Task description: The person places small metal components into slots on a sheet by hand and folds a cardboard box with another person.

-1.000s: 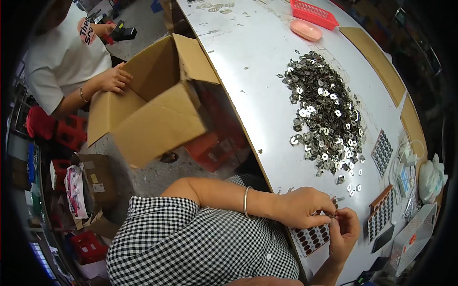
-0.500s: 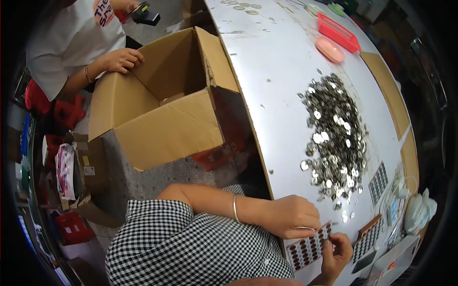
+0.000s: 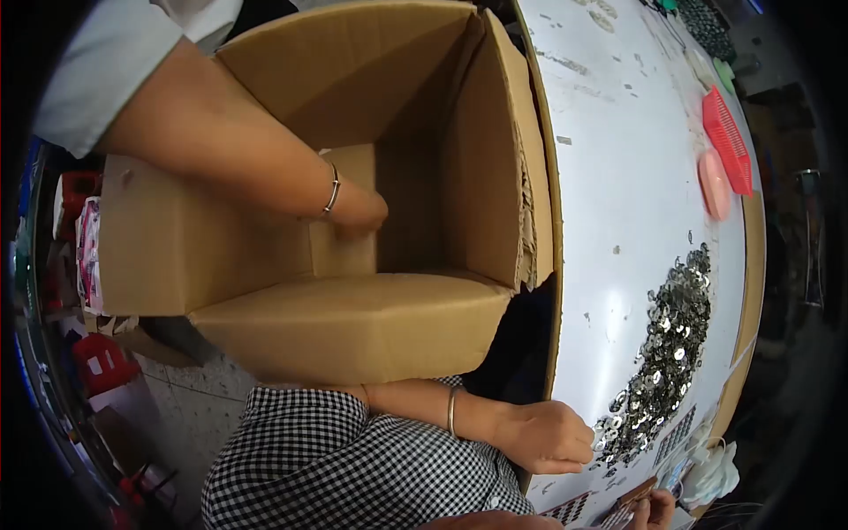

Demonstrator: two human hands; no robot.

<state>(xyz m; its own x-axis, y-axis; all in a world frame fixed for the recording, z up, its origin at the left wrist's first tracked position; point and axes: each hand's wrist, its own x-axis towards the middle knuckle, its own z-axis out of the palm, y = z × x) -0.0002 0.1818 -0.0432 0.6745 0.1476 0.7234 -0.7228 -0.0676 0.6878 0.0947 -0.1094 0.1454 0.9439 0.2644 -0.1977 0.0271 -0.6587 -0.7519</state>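
My left hand [image 3: 546, 438], with a metal bangle on the wrist, is closed at the table edge beside a pile of small shiny metal discs [image 3: 664, 362]. Its fingertips are turned down, so what they hold, if anything, is hidden. Below it, a sheet with rows of dark round pieces [image 3: 570, 510] shows in part. My right hand [image 3: 654, 511] is cut off by the bottom edge. Its fingers are curled close to a brown-edged dotted sheet [image 3: 629, 500]; I cannot make out what is between them.
A large open cardboard box [image 3: 353, 331] stands left of the white table [image 3: 601, 177], and another person's hand [image 3: 360, 210] reaches inside. A red basket [image 3: 728, 141], a pink dish [image 3: 714, 184] and a white plastic bag [image 3: 711, 473] lie along the far side.
The view has swung left. The box appears closer, and the other person's hand has gone from its rim to inside. My right hand has moved off the dotted sheet towards the brown-edged one.
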